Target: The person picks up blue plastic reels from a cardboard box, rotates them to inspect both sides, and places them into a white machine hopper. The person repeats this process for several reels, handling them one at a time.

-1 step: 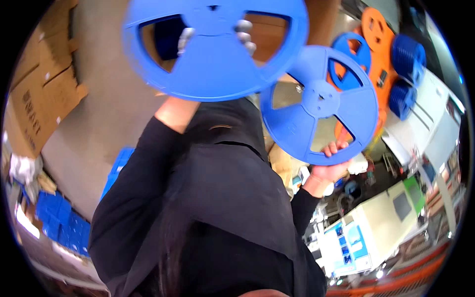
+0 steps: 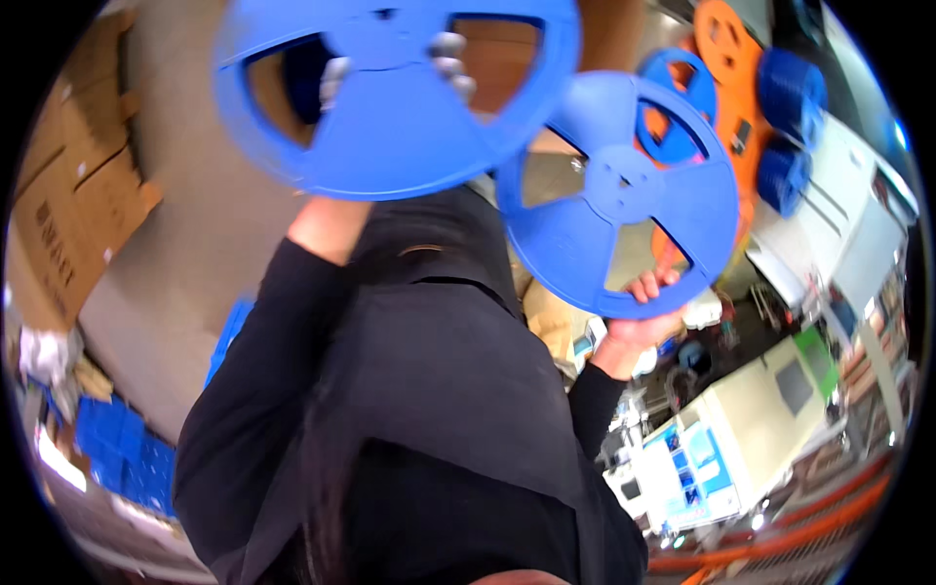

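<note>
My left hand (image 2: 330,220) is raised and grips a large blue plastic reel (image 2: 390,107) at the top of the view; its fingertips show through the reel's cut-outs. My right hand (image 2: 646,310) holds a second blue reel (image 2: 616,190) by its lower rim, just right of and slightly behind the first. The two reels overlap at their edges. Both arms wear black sleeves, and my black clothing fills the middle of the view.
Orange reels (image 2: 723,44) and more blue reels (image 2: 788,93) hang at the upper right. Cardboard boxes (image 2: 68,219) stand on the left, blue crates (image 2: 122,453) at the lower left. A beige machine cabinet (image 2: 756,429) and an orange rail (image 2: 790,536) lie lower right.
</note>
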The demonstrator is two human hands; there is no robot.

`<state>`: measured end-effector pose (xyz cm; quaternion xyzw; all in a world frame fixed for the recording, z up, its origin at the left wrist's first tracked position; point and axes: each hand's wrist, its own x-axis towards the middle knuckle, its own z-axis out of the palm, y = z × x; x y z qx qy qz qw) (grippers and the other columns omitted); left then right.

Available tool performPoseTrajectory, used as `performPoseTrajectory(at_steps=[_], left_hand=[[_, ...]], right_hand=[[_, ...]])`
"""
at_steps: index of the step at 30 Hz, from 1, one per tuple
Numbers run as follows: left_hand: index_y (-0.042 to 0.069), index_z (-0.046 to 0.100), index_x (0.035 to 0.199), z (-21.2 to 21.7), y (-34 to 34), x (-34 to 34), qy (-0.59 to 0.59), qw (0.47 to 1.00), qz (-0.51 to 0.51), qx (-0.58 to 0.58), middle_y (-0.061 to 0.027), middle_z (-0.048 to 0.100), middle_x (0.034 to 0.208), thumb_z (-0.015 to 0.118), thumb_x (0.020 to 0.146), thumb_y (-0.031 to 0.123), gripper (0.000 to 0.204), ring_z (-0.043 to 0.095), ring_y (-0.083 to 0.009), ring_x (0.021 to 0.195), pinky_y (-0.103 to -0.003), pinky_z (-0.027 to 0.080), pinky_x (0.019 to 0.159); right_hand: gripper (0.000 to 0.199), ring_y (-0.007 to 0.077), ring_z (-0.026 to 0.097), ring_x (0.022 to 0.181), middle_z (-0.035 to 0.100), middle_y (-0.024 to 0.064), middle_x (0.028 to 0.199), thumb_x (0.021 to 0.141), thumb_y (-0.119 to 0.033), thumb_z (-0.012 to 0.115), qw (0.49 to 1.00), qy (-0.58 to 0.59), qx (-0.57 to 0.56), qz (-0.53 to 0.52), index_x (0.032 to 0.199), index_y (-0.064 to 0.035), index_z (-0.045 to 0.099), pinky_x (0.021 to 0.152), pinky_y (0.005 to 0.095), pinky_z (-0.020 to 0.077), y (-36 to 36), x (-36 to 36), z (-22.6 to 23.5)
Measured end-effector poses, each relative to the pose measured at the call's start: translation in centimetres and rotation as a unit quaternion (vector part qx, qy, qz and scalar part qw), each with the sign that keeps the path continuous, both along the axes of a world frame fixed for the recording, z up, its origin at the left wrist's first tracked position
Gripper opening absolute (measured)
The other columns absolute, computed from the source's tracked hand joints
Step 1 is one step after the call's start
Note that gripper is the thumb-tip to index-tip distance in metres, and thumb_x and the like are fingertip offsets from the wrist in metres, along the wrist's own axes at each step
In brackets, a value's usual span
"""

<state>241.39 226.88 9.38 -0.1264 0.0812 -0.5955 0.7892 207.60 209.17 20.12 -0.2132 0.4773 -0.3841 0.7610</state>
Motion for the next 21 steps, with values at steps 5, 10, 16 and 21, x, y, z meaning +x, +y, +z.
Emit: performPoseTrajectory(at_steps=[5, 10, 16, 21], left_hand=[[-0.004, 0.031, 0.139, -1.0, 1.7, 0.2, -0.053, 0.996, 0.073, 0.026, -0.0177, 0.053, 0.123, 0.07, 0.08, 0.044, 0.086, 0.048, -0.0294, 0.121, -0.038, 0.04, 0.107], [-0.004, 0.032, 0.138, -2.1, 2.7, 2.0, -0.108, 0.992, 0.064, 0.028, -0.0203, 0.053, 0.123, 0.076, 0.075, 0.043, 0.09, 0.05, -0.0323, 0.12, -0.04, 0.04, 0.106], [-0.005, 0.034, 0.136, -2.7, 2.8, 2.5, -0.119, 0.989, 0.071, 0.047, -0.0228, 0.053, 0.123, 0.079, 0.071, 0.041, 0.091, 0.051, -0.0339, 0.118, -0.042, 0.04, 0.106], [-0.006, 0.03, 0.139, -1.6, 2.7, 1.8, -0.106, 0.989, 0.069, 0.07, -0.0249, 0.051, 0.126, 0.079, 0.073, 0.038, 0.093, 0.048, -0.0359, 0.123, -0.045, 0.039, 0.107]], right_hand=[[0.034, 0.0114, 0.047, 0.051, 0.041, 0.0129, 0.145, 0.094, -0.035, 0.051, 0.967, -0.256, 0.015, 0.001, 0.084, -0.0019, 0.048, 0.045, 0.0213, 0.0415, -0.2, -1.7, -0.7], [0.036, 0.0125, 0.053, 0.047, 0.043, 0.0176, 0.142, 0.098, -0.026, 0.041, 0.952, -0.304, 0.003, -0.027, 0.075, 0.0015, 0.045, 0.042, 0.0222, 0.0449, -0.2, -0.9, -0.9], [0.035, 0.0126, 0.052, 0.048, 0.043, 0.0197, 0.142, 0.098, -0.027, 0.042, 0.949, -0.315, 0.002, -0.007, 0.078, 0.0016, 0.045, 0.042, 0.0219, 0.0442, -0.2, -1.3, -1.4], [0.039, 0.0139, 0.047, 0.05, 0.037, 0.015, 0.147, 0.097, -0.036, 0.043, 0.947, -0.32, 0.023, -0.02, 0.08, -0.001, 0.045, 0.043, 0.0244, 0.0407, -0.1, -1.0, -1.0]])
